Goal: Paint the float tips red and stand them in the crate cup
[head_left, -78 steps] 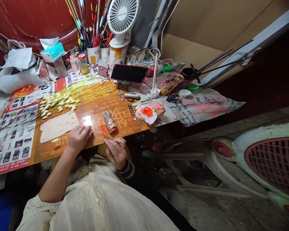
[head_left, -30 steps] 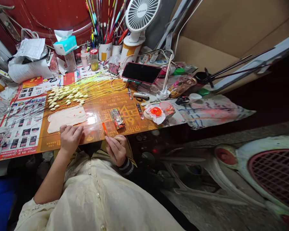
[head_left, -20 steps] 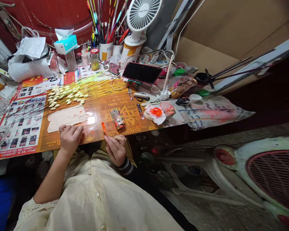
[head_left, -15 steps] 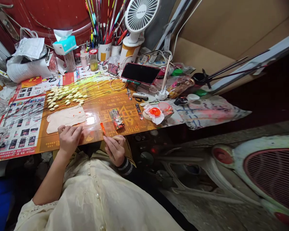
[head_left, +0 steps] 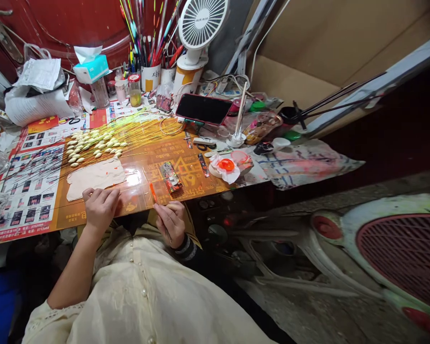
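brush point(head_left: 154, 195) clamped in our right hand point(head_left: 171, 222); left hand point(head_left: 101, 205) curled, hold we cannot tell; orange tip point(head_left: 152, 188), if dipped, could smear table point(head_left: 139, 198).

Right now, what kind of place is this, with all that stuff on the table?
Probably a small craft or painting corner: a white cup holds brushes, bright orange paint seems to sit ready, and the right hand holds an orange-tipped stick.

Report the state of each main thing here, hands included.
Right hand: gripping an orange-tipped brush
Left hand: curled; contents unclear
Smartphone: propped, screen dark
Jar: red lid on
Tissue pack: open, tissue protruding
Orange paint: uncovered
Pale cloth: spread flat, orange-flecked
Fan: upright, spin unclear
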The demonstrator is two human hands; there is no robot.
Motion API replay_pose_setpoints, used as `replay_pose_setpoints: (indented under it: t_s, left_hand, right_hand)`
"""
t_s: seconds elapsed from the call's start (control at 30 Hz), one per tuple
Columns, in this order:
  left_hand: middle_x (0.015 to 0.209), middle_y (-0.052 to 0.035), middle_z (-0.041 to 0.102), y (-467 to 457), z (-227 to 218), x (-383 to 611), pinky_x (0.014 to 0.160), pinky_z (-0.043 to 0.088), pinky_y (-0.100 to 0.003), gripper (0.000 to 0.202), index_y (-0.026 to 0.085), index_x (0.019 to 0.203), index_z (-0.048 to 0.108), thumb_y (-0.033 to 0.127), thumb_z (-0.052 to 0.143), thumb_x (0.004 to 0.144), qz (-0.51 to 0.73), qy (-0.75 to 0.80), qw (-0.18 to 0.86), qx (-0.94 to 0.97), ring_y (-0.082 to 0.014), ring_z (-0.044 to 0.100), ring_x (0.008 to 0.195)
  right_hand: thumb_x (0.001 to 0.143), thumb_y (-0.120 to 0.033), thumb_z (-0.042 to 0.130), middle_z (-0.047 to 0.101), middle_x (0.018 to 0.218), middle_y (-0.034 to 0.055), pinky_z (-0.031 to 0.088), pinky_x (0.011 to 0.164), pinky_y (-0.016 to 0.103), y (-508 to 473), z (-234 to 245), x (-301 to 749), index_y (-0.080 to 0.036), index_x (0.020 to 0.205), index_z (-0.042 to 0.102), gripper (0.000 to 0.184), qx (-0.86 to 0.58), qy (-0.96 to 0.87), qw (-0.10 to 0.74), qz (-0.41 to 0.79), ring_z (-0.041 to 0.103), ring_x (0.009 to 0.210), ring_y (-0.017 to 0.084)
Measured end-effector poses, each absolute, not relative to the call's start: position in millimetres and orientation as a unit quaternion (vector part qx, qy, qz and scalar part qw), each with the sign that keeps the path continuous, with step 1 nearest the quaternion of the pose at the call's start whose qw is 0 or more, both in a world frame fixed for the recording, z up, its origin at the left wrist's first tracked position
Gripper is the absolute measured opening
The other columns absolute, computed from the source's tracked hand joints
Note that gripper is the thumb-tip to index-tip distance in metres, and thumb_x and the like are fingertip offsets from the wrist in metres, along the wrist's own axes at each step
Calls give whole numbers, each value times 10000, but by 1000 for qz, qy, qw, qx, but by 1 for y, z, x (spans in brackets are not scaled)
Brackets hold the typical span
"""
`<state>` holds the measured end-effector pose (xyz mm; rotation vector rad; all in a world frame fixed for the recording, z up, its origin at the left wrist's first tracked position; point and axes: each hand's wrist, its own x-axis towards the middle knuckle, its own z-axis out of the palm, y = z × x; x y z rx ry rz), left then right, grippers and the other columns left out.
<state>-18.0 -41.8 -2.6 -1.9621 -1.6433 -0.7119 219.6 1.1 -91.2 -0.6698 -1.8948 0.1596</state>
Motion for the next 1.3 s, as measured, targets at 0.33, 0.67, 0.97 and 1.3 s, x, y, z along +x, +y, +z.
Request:
replay_pose_setpoints:
  t_s: [0.33,0.67,0.97,1.3]
  left_hand:
    - [842,-22,747,-45,-6,-16,813,311,-416,150,267,1053,670,260,554,958,-250,-621,228,-707,-177,609,764]
    - [857,-21,748,-46,-6,-15,818,306,-409,144,259,1043,671,266,548,967,-238,-620,238,-708,-175,589,760]
    - [844,-13,749,-46,-5,-14,827,305,-395,119,244,1031,671,260,581,954,-240,-618,250,-705,-162,594,752]
    - [831,1,753,-44,-3,-14,800,311,-394,101,228,1026,652,222,623,930,-242,-604,271,-709,-158,603,739]
  right_hand:
    - [899,-137,524,692,1135,63,450,997,486,-9,-93,209,-263,1443,479,561,-248,-824,505,67,547,1024,213]
    - [909,-132,534,682,1142,74,438,990,469,-9,-85,206,-242,1483,426,595,-258,-818,510,66,518,1003,213]
    - [896,-106,564,692,1151,68,425,988,469,-10,-82,205,-247,1486,428,622,-256,-818,510,69,519,991,208]
    - [888,-93,571,685,1156,69,449,987,469,-9,-82,206,-250,1494,413,645,-260,-815,513,75,523,986,205]
